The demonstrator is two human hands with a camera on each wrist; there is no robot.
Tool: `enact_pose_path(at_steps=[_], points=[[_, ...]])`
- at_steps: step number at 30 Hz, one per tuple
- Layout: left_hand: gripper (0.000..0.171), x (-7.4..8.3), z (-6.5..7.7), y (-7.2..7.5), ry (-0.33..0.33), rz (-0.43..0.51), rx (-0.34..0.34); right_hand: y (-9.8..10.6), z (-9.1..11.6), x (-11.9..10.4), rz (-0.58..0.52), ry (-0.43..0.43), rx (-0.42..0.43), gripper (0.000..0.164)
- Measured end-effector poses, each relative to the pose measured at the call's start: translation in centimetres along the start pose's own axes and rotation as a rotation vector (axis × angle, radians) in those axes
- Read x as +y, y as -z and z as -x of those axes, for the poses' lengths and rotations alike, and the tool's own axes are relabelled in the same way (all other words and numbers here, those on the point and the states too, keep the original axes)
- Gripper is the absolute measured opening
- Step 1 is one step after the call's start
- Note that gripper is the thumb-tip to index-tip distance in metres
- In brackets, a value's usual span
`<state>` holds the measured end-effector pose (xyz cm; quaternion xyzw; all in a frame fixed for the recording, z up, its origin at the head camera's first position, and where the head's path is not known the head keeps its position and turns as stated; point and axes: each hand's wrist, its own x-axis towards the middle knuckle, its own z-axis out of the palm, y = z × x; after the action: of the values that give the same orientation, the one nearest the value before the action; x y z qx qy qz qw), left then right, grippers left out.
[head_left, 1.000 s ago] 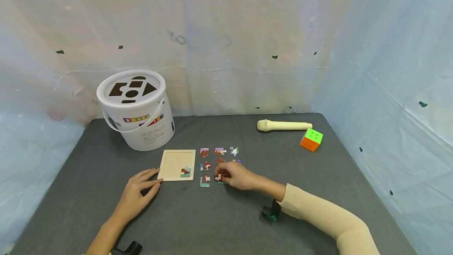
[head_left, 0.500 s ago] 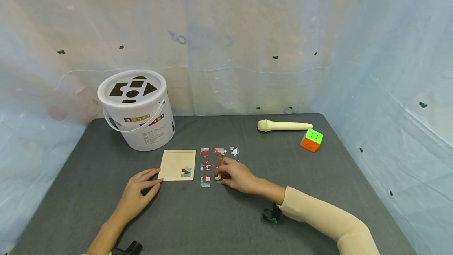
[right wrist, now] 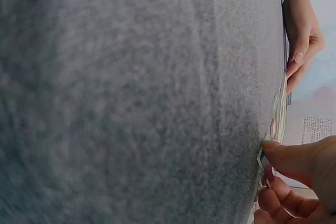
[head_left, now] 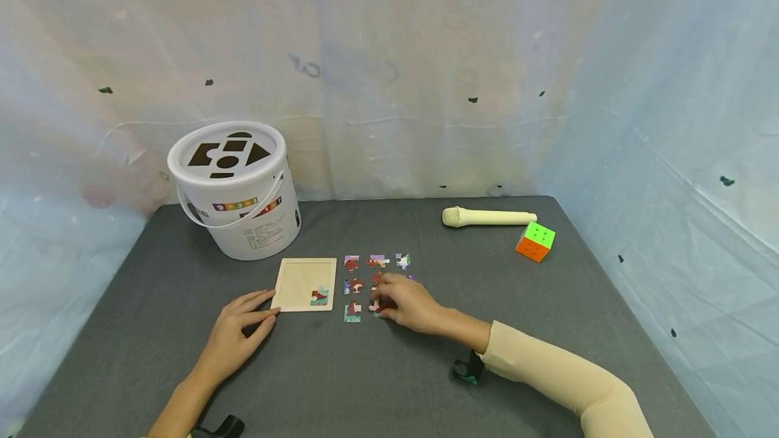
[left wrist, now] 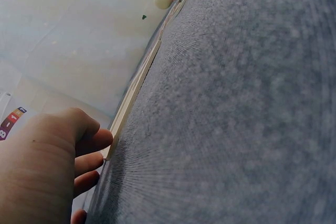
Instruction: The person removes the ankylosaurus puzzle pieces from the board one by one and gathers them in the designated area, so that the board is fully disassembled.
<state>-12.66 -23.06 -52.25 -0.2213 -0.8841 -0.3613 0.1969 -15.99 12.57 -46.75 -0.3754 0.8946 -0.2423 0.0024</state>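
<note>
My left hand (head_left: 232, 331) rests at the lower left corner of a square wooden puzzle tray (head_left: 294, 281), fingers loosely extended and touching its edge. One jigsaw piece (head_left: 319, 296) in red and teal lies in the tray's lower right corner. Right of the tray, my right hand (head_left: 414, 304) pinches another jigsaw piece (right wrist: 266, 167) between thumb and fingers, low over the cloth. The right wrist view shows that piece slightly tilted, partly covered by the fingertips. Several loose pieces (head_left: 352, 311) lie in rows beside it, some hidden under the right hand.
A white bucket (head_left: 262, 222) with shape holes in its lid stands behind the tray. At the back right lie a cream toy microphone (head_left: 496, 217) and a green and orange puzzle cube (head_left: 535, 242). Grey cloth (head_left: 341, 384) covers the table; patterned sheeting (head_left: 395, 73) hangs behind.
The right hand has shifted very slightly toward the near right and drawn its fingers closer over the jigsaw piece. The left hand and the tray have stayed put.
</note>
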Motion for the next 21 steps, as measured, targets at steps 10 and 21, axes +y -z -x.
enact_pose_path(at_steps=[10, 21], points=[[0.022, 0.18, 0.0, 0.03, 0.003, -0.004, -0.002, -0.06, 0.11, -0.11, 0.035, 0.026, -0.001, 0.026], [0.022, 0.05, 0.03, -0.01, 0.003, -0.008, -0.003, 0.0, 0.04, 0.02, 0.022, 0.023, -0.027, 0.02]])
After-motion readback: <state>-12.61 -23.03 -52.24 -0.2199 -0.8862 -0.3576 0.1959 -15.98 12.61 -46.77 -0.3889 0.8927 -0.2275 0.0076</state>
